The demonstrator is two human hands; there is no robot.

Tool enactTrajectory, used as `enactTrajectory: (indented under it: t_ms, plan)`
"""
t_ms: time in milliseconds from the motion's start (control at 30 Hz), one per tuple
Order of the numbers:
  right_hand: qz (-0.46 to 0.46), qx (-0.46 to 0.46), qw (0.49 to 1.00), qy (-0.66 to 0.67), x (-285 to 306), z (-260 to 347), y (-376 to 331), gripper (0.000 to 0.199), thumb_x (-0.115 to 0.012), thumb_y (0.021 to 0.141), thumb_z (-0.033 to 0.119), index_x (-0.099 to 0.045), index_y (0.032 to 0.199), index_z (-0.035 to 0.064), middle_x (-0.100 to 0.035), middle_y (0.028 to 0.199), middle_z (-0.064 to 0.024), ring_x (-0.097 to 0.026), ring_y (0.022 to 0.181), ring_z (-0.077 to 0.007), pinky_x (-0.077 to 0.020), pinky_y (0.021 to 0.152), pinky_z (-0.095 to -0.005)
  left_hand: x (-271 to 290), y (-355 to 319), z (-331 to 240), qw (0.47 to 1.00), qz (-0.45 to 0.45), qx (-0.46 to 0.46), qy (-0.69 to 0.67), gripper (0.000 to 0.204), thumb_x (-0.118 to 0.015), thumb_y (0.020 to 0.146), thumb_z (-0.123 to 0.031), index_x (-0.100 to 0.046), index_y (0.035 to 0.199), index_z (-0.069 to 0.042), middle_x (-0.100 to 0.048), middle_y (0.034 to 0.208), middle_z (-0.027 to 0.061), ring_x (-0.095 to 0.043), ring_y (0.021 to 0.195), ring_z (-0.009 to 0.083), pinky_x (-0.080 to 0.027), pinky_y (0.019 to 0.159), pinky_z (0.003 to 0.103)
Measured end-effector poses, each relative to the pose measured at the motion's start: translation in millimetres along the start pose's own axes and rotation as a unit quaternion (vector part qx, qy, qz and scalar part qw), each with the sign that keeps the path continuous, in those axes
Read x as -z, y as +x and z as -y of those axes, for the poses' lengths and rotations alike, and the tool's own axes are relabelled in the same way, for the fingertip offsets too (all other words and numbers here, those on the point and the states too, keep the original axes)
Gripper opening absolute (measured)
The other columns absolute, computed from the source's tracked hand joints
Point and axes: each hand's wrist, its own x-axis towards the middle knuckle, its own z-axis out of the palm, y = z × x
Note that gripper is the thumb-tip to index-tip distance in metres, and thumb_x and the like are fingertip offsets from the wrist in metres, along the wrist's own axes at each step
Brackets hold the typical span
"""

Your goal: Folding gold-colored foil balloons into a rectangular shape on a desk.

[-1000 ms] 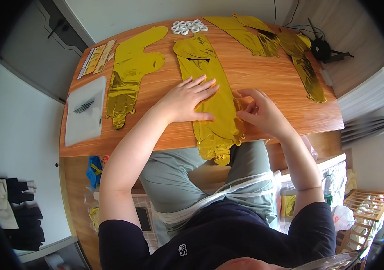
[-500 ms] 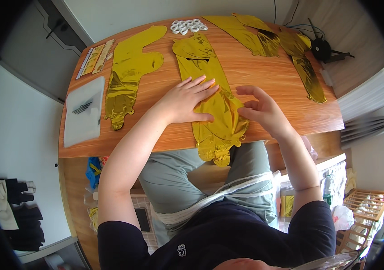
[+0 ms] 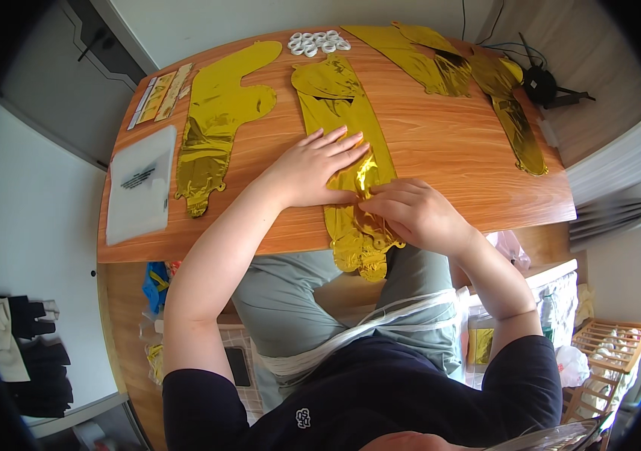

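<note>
A flat gold foil balloon (image 3: 347, 113) lies lengthwise at the middle of the table, its creased near end hanging over the front edge above my lap. My left hand (image 3: 319, 171) is spread flat on it, fingers pointing away and thumb toward the right. Close to that thumb, my right hand (image 3: 416, 214) has its fingers curled together on the foil and grips its crumpled right side; its thumb is mostly hidden. To the left lies a second flat gold foil balloon (image 3: 222, 109), touched by neither hand.
At the back sit several white rolls (image 3: 319, 43). More gold foil balloons (image 3: 440, 64) lie at the far right, near a black device with antennas (image 3: 538, 83). On the left are a translucent white sheet (image 3: 140, 188) with small dark sticks and some cards (image 3: 156, 98). White strands (image 3: 358, 331) cross my lap.
My right hand has moved left and inward from the balloon's right edge, its fingers closing and gathering the foil. My left hand stays pressed flat in about the same place.
</note>
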Motion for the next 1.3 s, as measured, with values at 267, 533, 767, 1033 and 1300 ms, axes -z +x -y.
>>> enactTrajectory:
  t_ms: [267,533,767,1033,1300]
  plan:
    - [0.044,-0.011,0.998,0.04,-0.5,-4.1,-5.7,0.032,-0.074,0.077,0.005,-0.073,0.109,0.0101,-0.073,0.116,-0.0051,-0.067,0.117,-0.0293,-0.0518,0.1,-0.0447,-6.8,-0.7,7.3,1.0,-0.008,-0.012,0.012,0.097,-0.057,0.088,-0.075,-0.027,0.165,-0.023,-0.029,0.169,0.0065,-0.025,0.157,0.0318,-0.022,0.127,0.052]
    - [0.021,0.001,0.999,0.033,-0.2,-3.5,-3.6,0.023,-0.075,0.077,0.006,-0.073,0.1,0.0096,-0.073,0.109,-0.0059,-0.069,0.109,-0.0292,-0.0538,0.094,-0.0413,-2.4,0.0,-0.3,1.0,0.0,-0.002,0.023,0.101,-0.061,0.086,-0.075,-0.026,0.165,-0.022,-0.03,0.169,0.007,-0.025,0.156,0.0322,-0.021,0.128,0.051]
    - [0.008,-0.127,0.991,0.042,7.2,-7.7,0.8,0.024,-0.082,0.078,0.012,-0.075,0.102,0.0097,-0.073,0.102,-0.0084,-0.068,0.105,-0.0307,-0.0514,0.094,-0.0428,-2.0,-1.2,-1.2,1.0,-0.006,0.003,0.009,0.101,-0.067,0.084,-0.071,-0.027,0.165,-0.024,-0.029,0.169,0.0057,-0.024,0.157,0.0309,-0.021,0.128,0.05]
    - [0.064,-0.173,0.982,0.03,19.2,-10.2,10.3,0.053,-0.09,0.07,0.027,-0.073,0.117,0.0096,-0.071,0.116,-0.0098,-0.059,0.123,-0.0328,-0.0446,0.106,-0.0457,-2.6,0.0,-0.2,1.0,-0.016,-0.001,-0.003,0.101,-0.066,0.083,-0.073,-0.03,0.164,-0.023,-0.03,0.169,0.0058,-0.024,0.157,0.0314,-0.021,0.128,0.051]
    - [0.104,-0.173,0.978,-0.046,15.2,-22.4,15.0,0.102,-0.095,0.057,0.047,-0.054,0.144,0.0128,-0.058,0.141,-0.0147,-0.04,0.145,-0.0368,-0.0325,0.119,-0.0503,-3.3,-0.7,0.5,1.0,-0.017,-0.005,-0.012,0.099,-0.067,0.084,-0.072,-0.037,0.161,-0.018,-0.031,0.168,0.0077,-0.025,0.156,0.0322,-0.022,0.127,0.052]
